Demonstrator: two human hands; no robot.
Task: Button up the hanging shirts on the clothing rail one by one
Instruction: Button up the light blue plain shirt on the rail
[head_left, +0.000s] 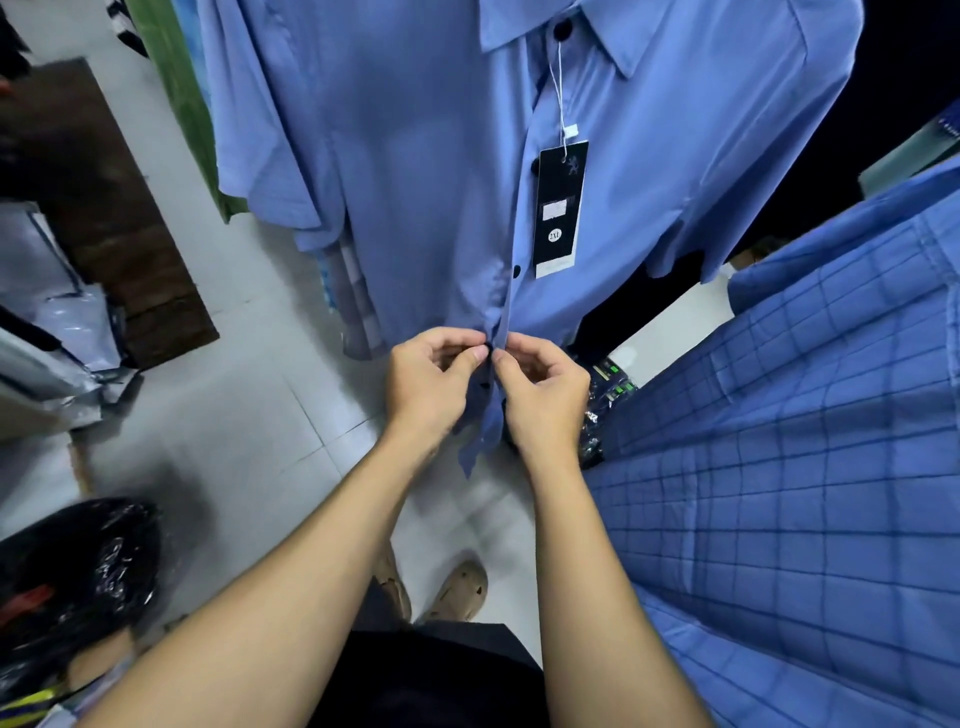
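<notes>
- Left hand (434, 376) and right hand (540, 387) both pinch the shirt (415, 156) placket at frame centre.
- Placket runs vertically; the button, probably between the thumbs, is hidden.

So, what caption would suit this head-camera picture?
Buttoning up: left hand and right hand pinch the lower front of a hanging blue shirt.

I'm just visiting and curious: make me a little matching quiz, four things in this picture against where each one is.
1 hang tag
2 checked shirt
3 black plastic bag
4 left hand

A bottom-left corner of the view
B pinching the plain blue shirt at its front edge
C dangling on a string against that shirt's front
D far right, beside that shirt

Pairs: 1-C, 2-D, 3-A, 4-B.
</notes>
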